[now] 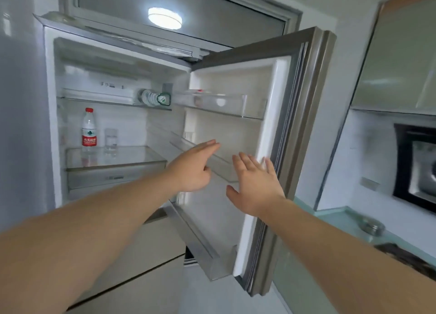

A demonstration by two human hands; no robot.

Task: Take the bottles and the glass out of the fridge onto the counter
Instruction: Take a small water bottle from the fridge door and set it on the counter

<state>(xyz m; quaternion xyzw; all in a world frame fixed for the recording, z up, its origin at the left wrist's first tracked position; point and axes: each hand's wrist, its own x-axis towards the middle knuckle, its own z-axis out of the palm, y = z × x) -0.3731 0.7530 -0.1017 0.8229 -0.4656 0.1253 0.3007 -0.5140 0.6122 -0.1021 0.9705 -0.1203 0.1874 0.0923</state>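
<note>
The fridge (50,115) stands with its door (266,129) swung wide to the right. On the lower glass shelf (118,156) a water bottle (89,130) with a red cap and red label stands upright. A clear glass (111,137) stands just right of it. A second bottle (153,97) with a green cap lies on its side on the upper shelf. My left hand (192,168) reaches forward in front of the door's inner side, fingers straight, holding nothing. My right hand (256,184) is spread near the door's outer edge, also empty.
Door bins (219,103) on the door's inner side look nearly bare. A pale green counter (339,215) runs at the lower right with a metal bowl (372,225) on it. A range hood (415,169) and a wall cabinet (401,61) are above. Drawer fronts (132,266) lie below the fridge compartment.
</note>
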